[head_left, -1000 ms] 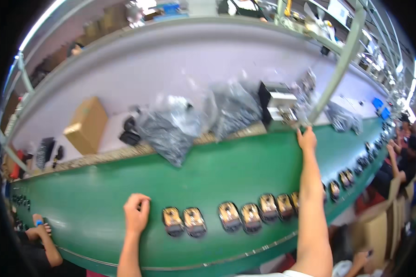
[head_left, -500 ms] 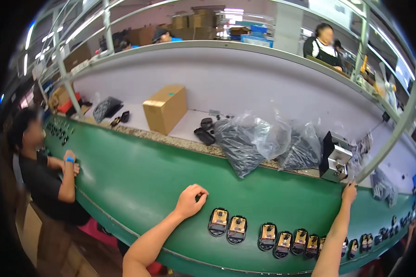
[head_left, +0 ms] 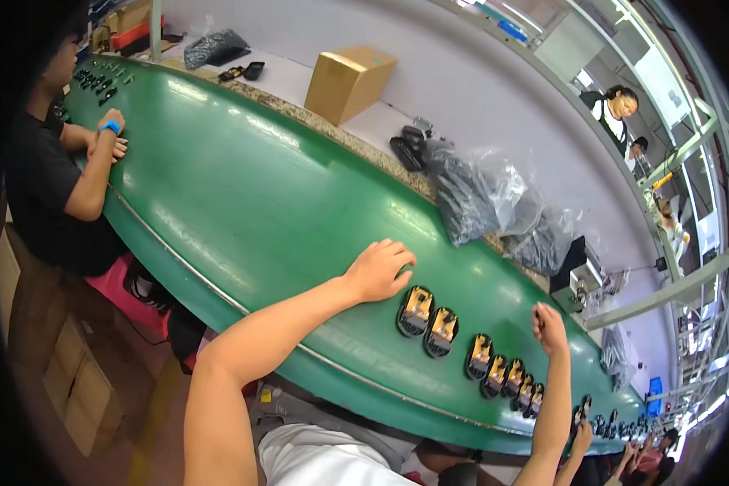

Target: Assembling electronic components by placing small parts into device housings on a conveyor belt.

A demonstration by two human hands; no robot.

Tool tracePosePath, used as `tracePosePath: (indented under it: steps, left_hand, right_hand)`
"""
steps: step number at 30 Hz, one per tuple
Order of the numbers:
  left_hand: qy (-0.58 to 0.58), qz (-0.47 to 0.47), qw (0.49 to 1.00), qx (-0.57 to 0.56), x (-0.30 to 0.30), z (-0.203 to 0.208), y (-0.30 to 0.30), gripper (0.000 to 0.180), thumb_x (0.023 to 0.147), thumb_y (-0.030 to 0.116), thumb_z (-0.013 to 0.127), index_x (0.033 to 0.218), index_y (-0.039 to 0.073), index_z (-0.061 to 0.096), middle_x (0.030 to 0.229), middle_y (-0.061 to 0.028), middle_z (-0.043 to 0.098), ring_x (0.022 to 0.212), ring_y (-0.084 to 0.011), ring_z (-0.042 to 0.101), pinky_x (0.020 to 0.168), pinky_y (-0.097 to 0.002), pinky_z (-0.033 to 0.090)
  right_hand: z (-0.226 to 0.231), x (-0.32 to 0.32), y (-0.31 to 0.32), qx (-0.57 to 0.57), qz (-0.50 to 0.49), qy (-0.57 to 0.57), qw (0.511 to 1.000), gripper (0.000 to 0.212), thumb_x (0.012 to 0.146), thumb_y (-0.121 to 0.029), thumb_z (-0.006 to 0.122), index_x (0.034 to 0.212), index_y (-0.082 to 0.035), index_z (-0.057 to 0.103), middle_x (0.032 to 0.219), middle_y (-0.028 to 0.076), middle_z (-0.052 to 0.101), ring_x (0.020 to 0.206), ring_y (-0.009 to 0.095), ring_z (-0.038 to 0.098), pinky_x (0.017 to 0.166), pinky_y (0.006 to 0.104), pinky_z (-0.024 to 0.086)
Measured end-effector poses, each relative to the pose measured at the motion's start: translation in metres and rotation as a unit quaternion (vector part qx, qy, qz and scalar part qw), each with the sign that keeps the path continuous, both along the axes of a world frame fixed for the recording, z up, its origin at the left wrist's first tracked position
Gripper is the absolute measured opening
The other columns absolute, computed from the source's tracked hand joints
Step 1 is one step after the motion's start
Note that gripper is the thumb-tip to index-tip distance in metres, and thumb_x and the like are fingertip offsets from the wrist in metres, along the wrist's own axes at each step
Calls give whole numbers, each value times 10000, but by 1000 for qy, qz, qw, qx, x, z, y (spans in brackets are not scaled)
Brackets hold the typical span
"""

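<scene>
A row of open black computer mouse bases (head_left: pixel 441 332) with tan circuit boards inside lies along the green belt. My left hand (head_left: pixel 381 270) is over the belt just left of the nearest mouse base (head_left: pixel 415 311). Its fingers are bent but apart from the thumb, with nothing seen between them. My right hand (head_left: pixel 550 327) is raised over the belt, beyond the middle of the row. Its fingers are curled in, and whatever they may hold is hidden. My right forearm covers part of the row's right side.
Behind the belt, a ledge bears a cardboard box (head_left: pixel 348 83), plastic bags of dark parts (head_left: pixel 466 198) and a black-and-silver device (head_left: pixel 573 275). A co-worker in black (head_left: pixel 65 162) sits at the left with arms on the belt. Another person's hand (head_left: pixel 581 437) is at the lower right.
The view has turned and tilted. My right hand has come away from beside the device and frame post, back over the belt. My left hand's fingers have uncurled somewhat.
</scene>
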State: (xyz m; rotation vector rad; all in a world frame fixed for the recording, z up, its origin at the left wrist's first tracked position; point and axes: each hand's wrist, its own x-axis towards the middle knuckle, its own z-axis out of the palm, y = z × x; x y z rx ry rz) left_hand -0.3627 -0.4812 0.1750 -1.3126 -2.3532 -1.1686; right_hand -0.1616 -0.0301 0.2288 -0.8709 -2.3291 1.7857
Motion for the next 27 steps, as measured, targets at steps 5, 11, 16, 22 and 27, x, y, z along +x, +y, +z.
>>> tracePosePath:
  steps: [5,11,16,22,27]
  left_hand:
    - [-2,-60,998,-21,11,0,4,274,897,210,729,1151,112,697,1126,-81,667,1108,-300,597,963,-435,477]
    - [-9,-101,995,-17,12,7,8,272,889,251,764,1130,129,733,1139,-73,666,1124,-291,595,974,-422,464]
    - [11,-116,993,-22,20,7,11,259,854,262,781,1070,124,739,1145,-66,663,1154,-289,587,968,-423,457]
    - [-15,-118,992,-50,25,11,10,226,845,162,762,1060,99,729,1149,-60,662,1173,-282,585,1004,-411,441]
    - [-26,-124,991,-44,30,13,9,180,836,122,751,1009,83,716,1111,-65,665,1138,-287,599,998,-415,450]
  right_hand:
    - [39,-59,-116,-38,151,28,987,224,1016,-282,656,1055,-61,659,760,19,600,588,94,525,499,238,382]
    - [-23,-100,-184,299,197,138,923,237,923,-219,724,1097,-60,754,895,106,709,740,251,654,720,393,536]
    - [-21,-93,-212,401,180,151,886,212,928,-118,710,1128,-116,781,1002,129,694,899,314,666,823,402,534]
    - [-23,-72,-214,397,153,203,882,197,921,-73,696,1099,-98,778,1030,110,726,930,292,689,845,390,538]
    - [-9,-51,-230,393,76,293,868,132,913,-87,706,1034,-66,756,1006,101,760,950,297,706,854,394,540]
